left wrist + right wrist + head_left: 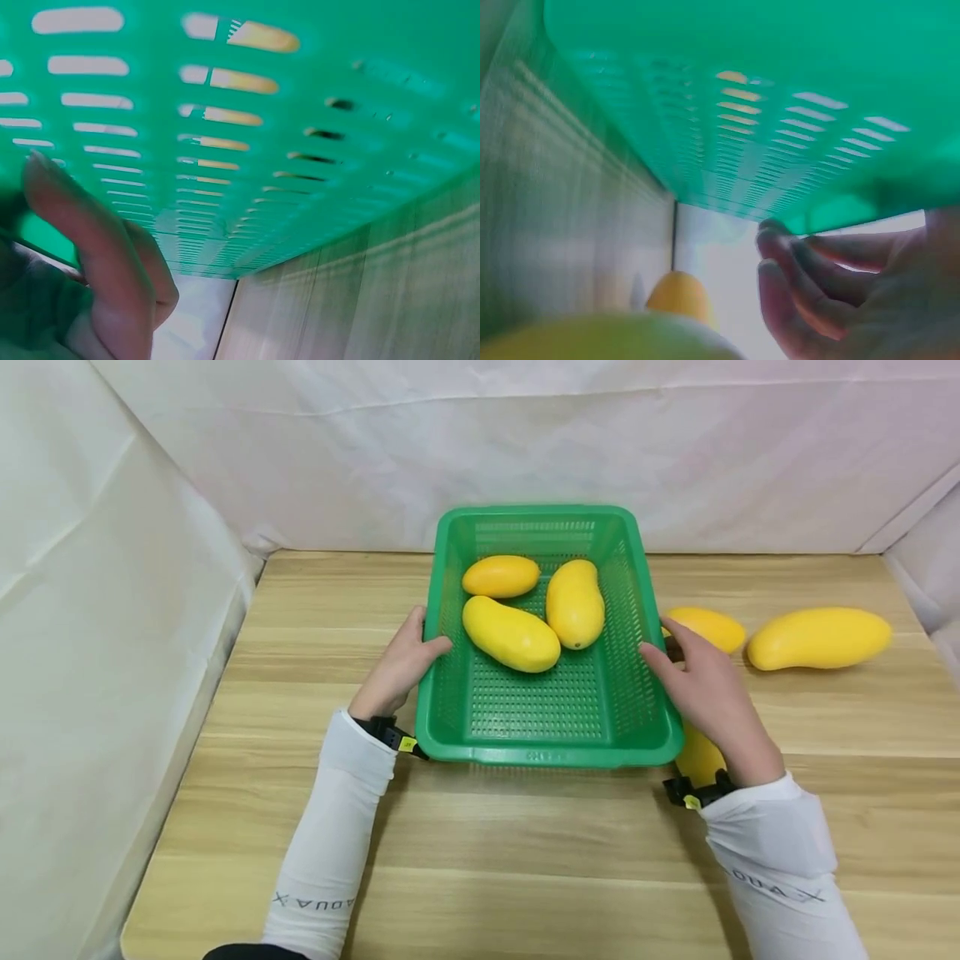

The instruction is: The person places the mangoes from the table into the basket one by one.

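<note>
A green perforated plastic basket (542, 755) is held between both hands at the middle of the wooden table. My left hand (399, 667) grips its left rim, thumb over the edge and fingers curled against the outer wall, as the left wrist view shows. On the opposite rim my right hand (705, 689) has its thumb over the top and bent fingers (802, 300) under the lip outside. Inside lie three yellow mango-like fruits: a small one (501, 577) at the back, a larger one (512, 635) before it, and an upright-lying one (576, 604) to the right.
Right of the basket, similar yellow fruits lie on the table (525, 877): one (708, 627) behind the right hand, a long one (821, 637) farther right, and one (699, 756) partly hidden beneath the right wrist. White cloth (487, 452) hangs behind the table and along its sides.
</note>
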The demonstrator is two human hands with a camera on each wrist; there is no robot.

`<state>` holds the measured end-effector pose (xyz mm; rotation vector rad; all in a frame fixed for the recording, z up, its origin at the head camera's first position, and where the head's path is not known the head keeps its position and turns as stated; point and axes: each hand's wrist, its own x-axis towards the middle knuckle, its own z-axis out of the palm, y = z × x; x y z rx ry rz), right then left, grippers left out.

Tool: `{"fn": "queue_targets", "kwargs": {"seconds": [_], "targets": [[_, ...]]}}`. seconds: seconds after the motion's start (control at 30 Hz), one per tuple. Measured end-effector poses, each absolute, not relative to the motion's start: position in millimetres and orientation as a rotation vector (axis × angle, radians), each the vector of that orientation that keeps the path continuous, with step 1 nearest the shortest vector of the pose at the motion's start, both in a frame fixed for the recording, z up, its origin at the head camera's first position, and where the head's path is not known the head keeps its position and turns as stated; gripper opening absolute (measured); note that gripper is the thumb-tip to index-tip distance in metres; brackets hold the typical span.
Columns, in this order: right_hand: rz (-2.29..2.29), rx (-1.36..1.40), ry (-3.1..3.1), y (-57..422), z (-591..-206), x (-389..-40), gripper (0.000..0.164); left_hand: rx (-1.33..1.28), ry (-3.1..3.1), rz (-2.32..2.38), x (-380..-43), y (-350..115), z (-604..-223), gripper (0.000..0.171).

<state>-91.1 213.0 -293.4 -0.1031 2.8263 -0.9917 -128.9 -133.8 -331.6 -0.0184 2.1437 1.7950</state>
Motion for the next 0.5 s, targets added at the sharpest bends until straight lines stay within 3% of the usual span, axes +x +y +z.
{"fn": "queue_targets", "kwargs": {"seconds": [0.5], "targets": [[-0.668, 0.048, 3.055, 250.9, -304.2, -42.0, 0.071, -0.017, 2.201, 1.784, -127.4, -131.8, -333.4, 0.041]]}}
